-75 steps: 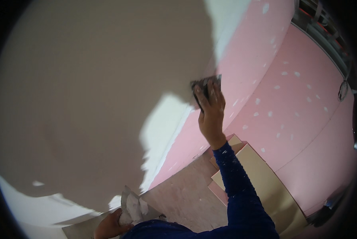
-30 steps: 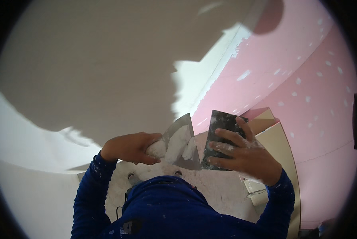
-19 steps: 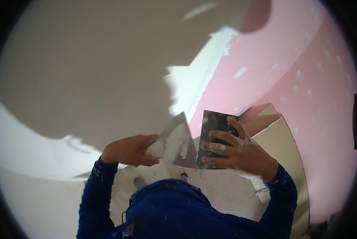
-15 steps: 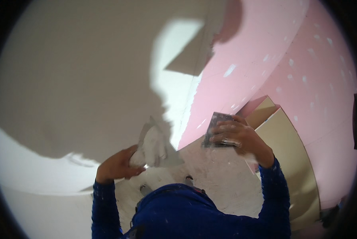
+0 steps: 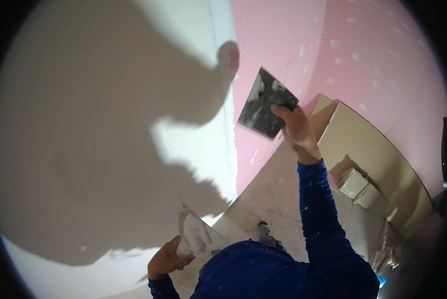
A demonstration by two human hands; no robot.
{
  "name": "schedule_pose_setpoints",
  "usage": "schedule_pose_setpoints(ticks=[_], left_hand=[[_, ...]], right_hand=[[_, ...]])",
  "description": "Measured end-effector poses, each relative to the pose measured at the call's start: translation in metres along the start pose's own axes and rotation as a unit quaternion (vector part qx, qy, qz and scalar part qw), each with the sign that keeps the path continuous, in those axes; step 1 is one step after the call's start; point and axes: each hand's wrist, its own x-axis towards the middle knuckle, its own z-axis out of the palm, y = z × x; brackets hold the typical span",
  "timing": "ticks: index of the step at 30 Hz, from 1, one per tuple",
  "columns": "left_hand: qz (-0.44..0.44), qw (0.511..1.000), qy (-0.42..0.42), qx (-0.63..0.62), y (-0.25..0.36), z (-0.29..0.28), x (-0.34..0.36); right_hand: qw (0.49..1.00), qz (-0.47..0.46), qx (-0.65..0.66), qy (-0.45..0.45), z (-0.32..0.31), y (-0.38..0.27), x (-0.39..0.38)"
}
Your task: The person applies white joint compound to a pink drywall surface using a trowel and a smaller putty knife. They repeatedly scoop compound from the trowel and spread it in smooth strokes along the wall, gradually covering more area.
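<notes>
My right hand (image 5: 300, 130) is raised in front of the pink wall, gripping a flat, square metal scraper plate (image 5: 260, 110) by its lower right corner. The thumb lies across the plate's dark face, which is smeared with white. Lower down on the left, my left hand (image 5: 166, 260) is closed around the plaster-caked handle end of a wide putty knife (image 5: 199, 233). White plaster coats that knife's flaring blade. A pale filled strip (image 5: 228, 169) borders the pink wall board (image 5: 278, 30) at its left; whether the plate touches the wall I cannot tell.
To the right, beige boards (image 5: 378, 149) lean against the pink wall, with a tied white bundle (image 5: 359, 187) beside them. White filler spots dot the wall. A large shadow covers the pale wall (image 5: 84, 124). The floor (image 5: 278, 199) is dusty; crumpled debris (image 5: 387, 256) lies lower right.
My right hand has reached up and forward, turning the plate so its dark face and my thumb show. The left hand with the putty knife sits lower and slightly right. The view has shifted.
</notes>
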Motion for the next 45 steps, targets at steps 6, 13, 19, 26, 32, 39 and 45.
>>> schedule_pose_setpoints(ticks=[6,13,19,26,32,39,45], left_hand=[[-0.007,0.998,-0.063,0.017,-0.007,-0.026,0.010],[-0.007,0.992,-0.109,0.064,-0.039,-0.056,0.034],[-0.074,0.992,-0.060,0.086,-0.024,-0.051,0.017],[-0.108,0.983,-0.065,0.131,-0.008,-0.059,0.028],[-0.142,0.978,-0.080,0.128,-0.006,-0.061,0.030],[-0.065,0.987,-0.093,0.116,-0.032,-0.061,0.037],[0.012,0.992,-0.085,0.087,-0.064,-0.064,0.044]], right_hand=[[0.789,-0.400,-0.466,0.029,0.012,-0.041,0.062],[0.658,-0.399,-0.637,0.050,0.039,0.025,0.093],[0.651,-0.407,-0.634,0.093,0.030,0.047,0.114],[0.700,-0.411,-0.572,0.122,0.025,0.089,0.127],[0.739,-0.351,-0.563,0.120,0.020,0.160,0.095],[0.767,-0.303,-0.552,0.126,0.038,0.180,0.036],[0.700,-0.399,-0.573,0.148,0.061,0.101,0.076]])
